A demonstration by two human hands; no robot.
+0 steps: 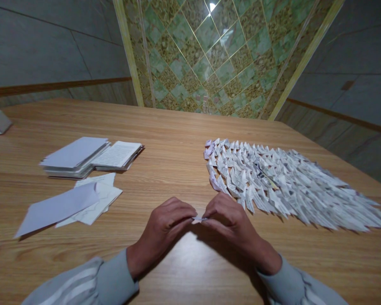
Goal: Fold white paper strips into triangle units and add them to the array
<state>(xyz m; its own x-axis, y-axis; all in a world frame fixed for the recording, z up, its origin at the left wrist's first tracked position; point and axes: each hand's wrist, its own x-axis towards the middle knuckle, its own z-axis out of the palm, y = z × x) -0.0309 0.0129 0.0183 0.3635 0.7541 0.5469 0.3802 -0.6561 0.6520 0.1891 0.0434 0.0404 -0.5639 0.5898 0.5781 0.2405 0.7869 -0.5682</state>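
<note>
Both hands, left hand (165, 224) and right hand (225, 220), pinch a paper scrap (199, 219) mid-table; bare table (178, 127) beyond, folded pieces (288, 186) crowd right; print unreadable.

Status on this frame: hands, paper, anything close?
Left hand and right hand pinch one small paper piece. Folded pile close beside right hand. Loose sheets off left.
</note>
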